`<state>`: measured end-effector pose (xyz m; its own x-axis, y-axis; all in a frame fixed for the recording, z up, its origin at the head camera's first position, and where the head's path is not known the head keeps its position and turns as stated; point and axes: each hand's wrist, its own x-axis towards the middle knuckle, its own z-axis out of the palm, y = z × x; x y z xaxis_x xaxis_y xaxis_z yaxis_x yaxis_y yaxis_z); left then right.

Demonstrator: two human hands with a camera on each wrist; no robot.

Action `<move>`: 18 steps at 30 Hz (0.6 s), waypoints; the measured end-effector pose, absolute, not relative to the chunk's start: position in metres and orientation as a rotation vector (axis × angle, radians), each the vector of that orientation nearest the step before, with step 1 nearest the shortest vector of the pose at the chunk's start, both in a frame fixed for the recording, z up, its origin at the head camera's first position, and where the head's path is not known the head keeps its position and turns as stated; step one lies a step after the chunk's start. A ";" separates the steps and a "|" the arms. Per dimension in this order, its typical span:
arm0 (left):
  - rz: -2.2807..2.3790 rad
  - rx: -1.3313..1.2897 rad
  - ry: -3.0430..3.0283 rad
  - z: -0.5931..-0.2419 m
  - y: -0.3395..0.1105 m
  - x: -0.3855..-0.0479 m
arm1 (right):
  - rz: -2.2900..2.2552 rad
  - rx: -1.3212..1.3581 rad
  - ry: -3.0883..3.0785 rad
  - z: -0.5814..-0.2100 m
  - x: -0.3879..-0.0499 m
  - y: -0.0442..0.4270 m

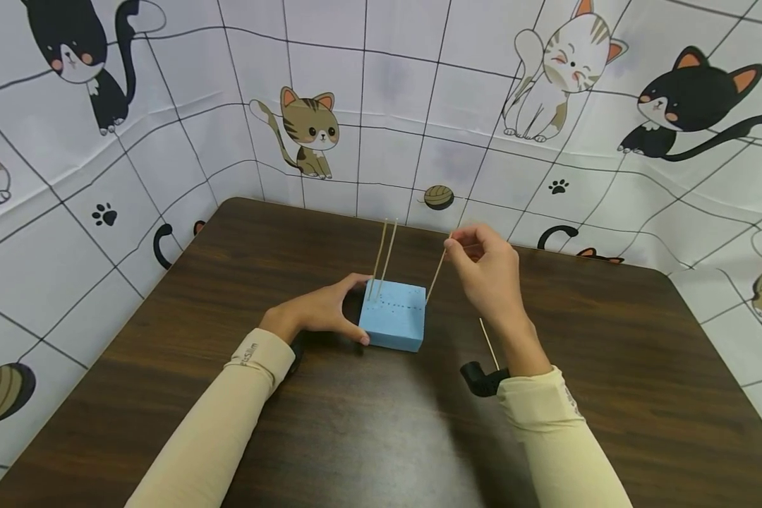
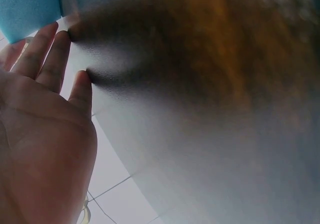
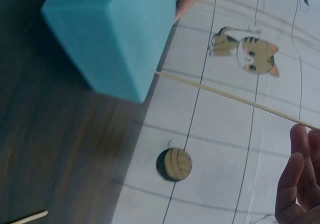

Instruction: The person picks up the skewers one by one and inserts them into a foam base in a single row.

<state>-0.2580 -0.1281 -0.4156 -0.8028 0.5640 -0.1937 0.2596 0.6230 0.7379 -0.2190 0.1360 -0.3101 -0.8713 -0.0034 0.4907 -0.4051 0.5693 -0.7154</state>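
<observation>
A light blue foam block (image 1: 394,314) sits on the table, its top marked with a row of small dark holes. My left hand (image 1: 320,308) grips its left side, thumb at the front corner and fingers behind. Two thin wooden sticks (image 1: 387,257) stand upright, slightly tilted, near the block's back left corner. Between thumb and fingertips, my right hand (image 1: 490,271) pinches another wooden stick (image 3: 225,94) by its upper end. That stick slants down to the block's right edge; whether its tip touches the foam I cannot tell.
One more wooden stick (image 1: 490,346) lies on the dark wooden table (image 1: 381,423), right of the block and partly hidden by the black wrist camera (image 1: 482,379). A white cat-print curtain (image 1: 394,92) hangs behind the table's back edge.
</observation>
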 end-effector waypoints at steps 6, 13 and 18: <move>1.020 0.652 2.438 -0.415 -0.128 -0.257 | 1.261 0.407 -2.366 -0.307 -0.220 0.115; 1.034 0.643 2.429 -0.413 -0.127 -0.256 | 1.281 0.463 -2.376 -0.312 -0.222 0.097; 1.047 0.651 2.422 -0.415 -0.127 -0.257 | 1.283 0.485 -2.379 -0.315 -0.223 0.091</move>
<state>-0.2573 -0.1273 -0.4147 -0.8019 0.5665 -0.1900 0.2498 0.6067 0.7546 -0.2226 0.0906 -0.3152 -0.8629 -0.1144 0.4922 -0.4742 0.5200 -0.7104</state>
